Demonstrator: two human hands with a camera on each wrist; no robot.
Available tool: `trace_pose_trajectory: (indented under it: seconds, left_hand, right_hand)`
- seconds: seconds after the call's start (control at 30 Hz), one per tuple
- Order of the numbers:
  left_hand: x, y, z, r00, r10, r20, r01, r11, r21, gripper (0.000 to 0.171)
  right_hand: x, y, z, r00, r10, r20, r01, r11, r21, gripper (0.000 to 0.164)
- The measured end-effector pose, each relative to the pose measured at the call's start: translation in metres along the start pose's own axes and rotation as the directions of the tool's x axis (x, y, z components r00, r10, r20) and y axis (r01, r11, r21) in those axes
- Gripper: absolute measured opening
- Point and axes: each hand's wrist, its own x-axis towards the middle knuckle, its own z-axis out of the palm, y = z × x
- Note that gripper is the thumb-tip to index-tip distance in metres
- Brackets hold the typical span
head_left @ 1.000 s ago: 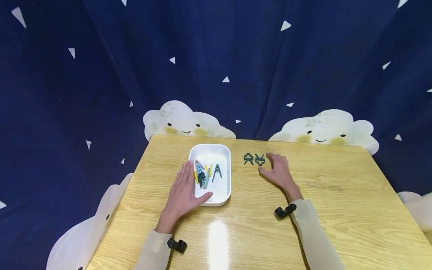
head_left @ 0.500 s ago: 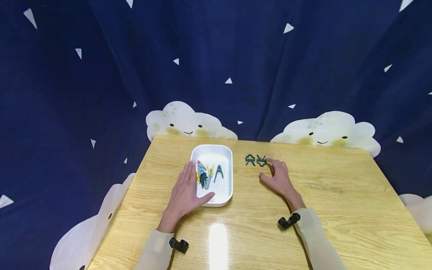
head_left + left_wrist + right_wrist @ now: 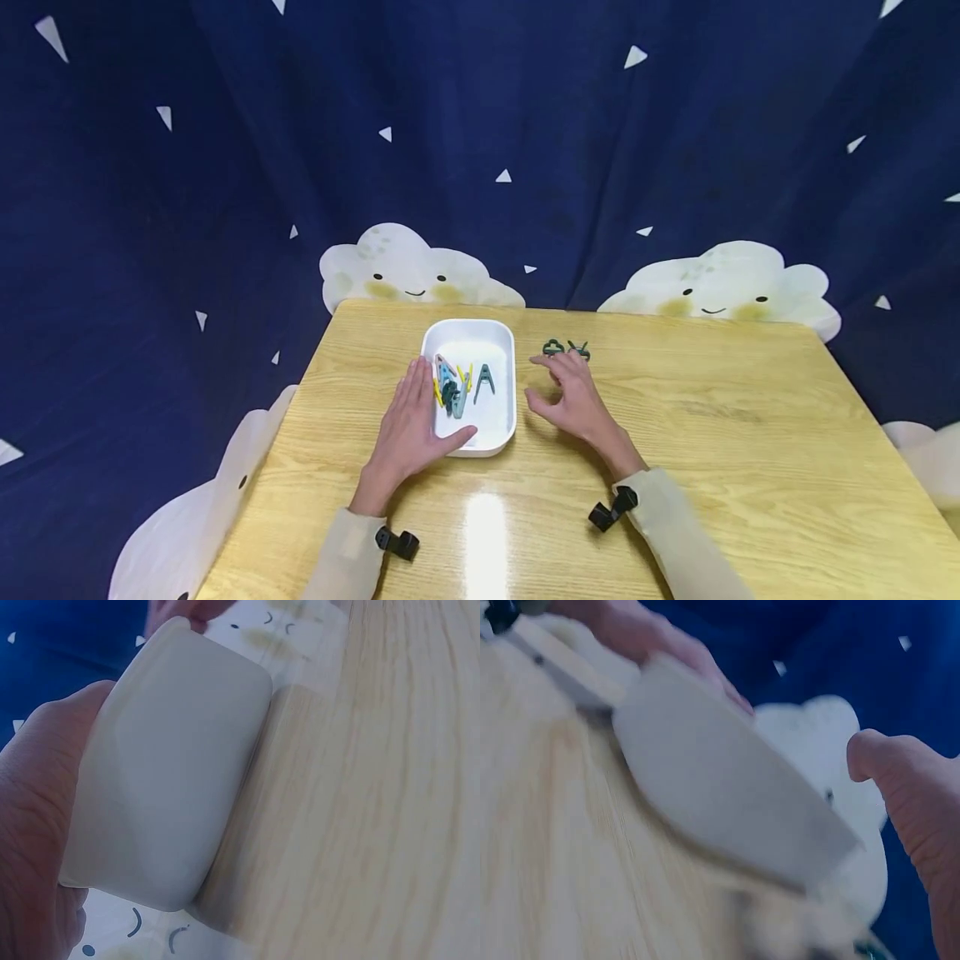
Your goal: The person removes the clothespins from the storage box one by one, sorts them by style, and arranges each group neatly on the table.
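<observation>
My left hand (image 3: 411,421) lies along the left rim of a white tray (image 3: 504,433), its fingers straight and the thumb at the near rim. Inside the tray are several clips: a dark green A-shaped clip (image 3: 483,382), a pale teal clip (image 3: 460,403), a pink-and-blue clip (image 3: 444,369) and yellow ones (image 3: 468,377). Just right of the tray hovers my right hand (image 3: 576,402), thumb and forefinger spread with nothing showing between them. Behind its knuckles, two dark green clover-shaped clips (image 3: 553,347) lie on the table, partly covered by the hand.
The wooden table (image 3: 720,450) extends right and towards me. Beyond its back edge hangs a dark blue curtain (image 3: 450,100) with white triangles and clouds. Each wrist carries a black camera (image 3: 397,543). The right wrist view is blurred by motion around the tray wall (image 3: 720,780).
My right hand has moved left from beside the right-hand clover-shaped clip towards the tray. Both clover-shaped clips are still on the table, and my left hand keeps its place on the rim.
</observation>
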Motion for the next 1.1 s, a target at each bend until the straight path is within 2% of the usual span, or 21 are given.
trace_pose_trajectory:
  seconds: [0.17,0.3,0.43,0.5,0.7,0.83,1.1]
  left_hand:
    - [0.001,0.000,0.000,1.000,-0.002,-0.003,0.003,1.000,0.003,0.134]
    - [0.003,0.000,0.000,1.000,0.015,-0.015,-0.015,1.000,0.004,0.133]
    - [0.002,-0.001,0.001,0.999,0.036,-0.033,-0.036,0.999,0.005,0.133]
    - [0.001,-0.002,0.001,0.999,0.040,-0.036,-0.040,0.999,0.006,0.133]
    - [0.000,-0.003,0.000,0.998,0.042,-0.040,-0.042,0.999,-0.004,0.133]
    - [0.000,-0.003,0.000,0.999,0.033,-0.026,-0.033,0.999,-0.008,0.133]
    - [0.001,-0.004,-0.001,0.999,0.033,-0.023,-0.033,0.999,-0.005,0.133]
  right_hand:
    - [0.020,-0.035,0.012,0.991,-0.112,0.072,0.114,0.993,-0.028,0.050]
    - [0.033,-0.053,0.024,0.978,-0.152,0.145,0.160,0.986,-0.044,0.054]
    - [0.044,-0.064,0.039,0.964,-0.114,0.240,0.131,0.990,-0.056,0.062]
    - [0.047,-0.067,0.047,0.950,-0.079,0.301,0.102,0.993,-0.063,0.069]
    - [0.059,-0.066,0.069,0.884,0.033,0.467,0.070,0.977,-0.202,0.083]
    - [0.066,-0.062,0.078,0.859,0.062,0.508,0.090,0.959,-0.269,0.079]
    - [0.074,-0.058,0.086,0.823,0.081,0.563,0.115,0.946,-0.304,0.068]
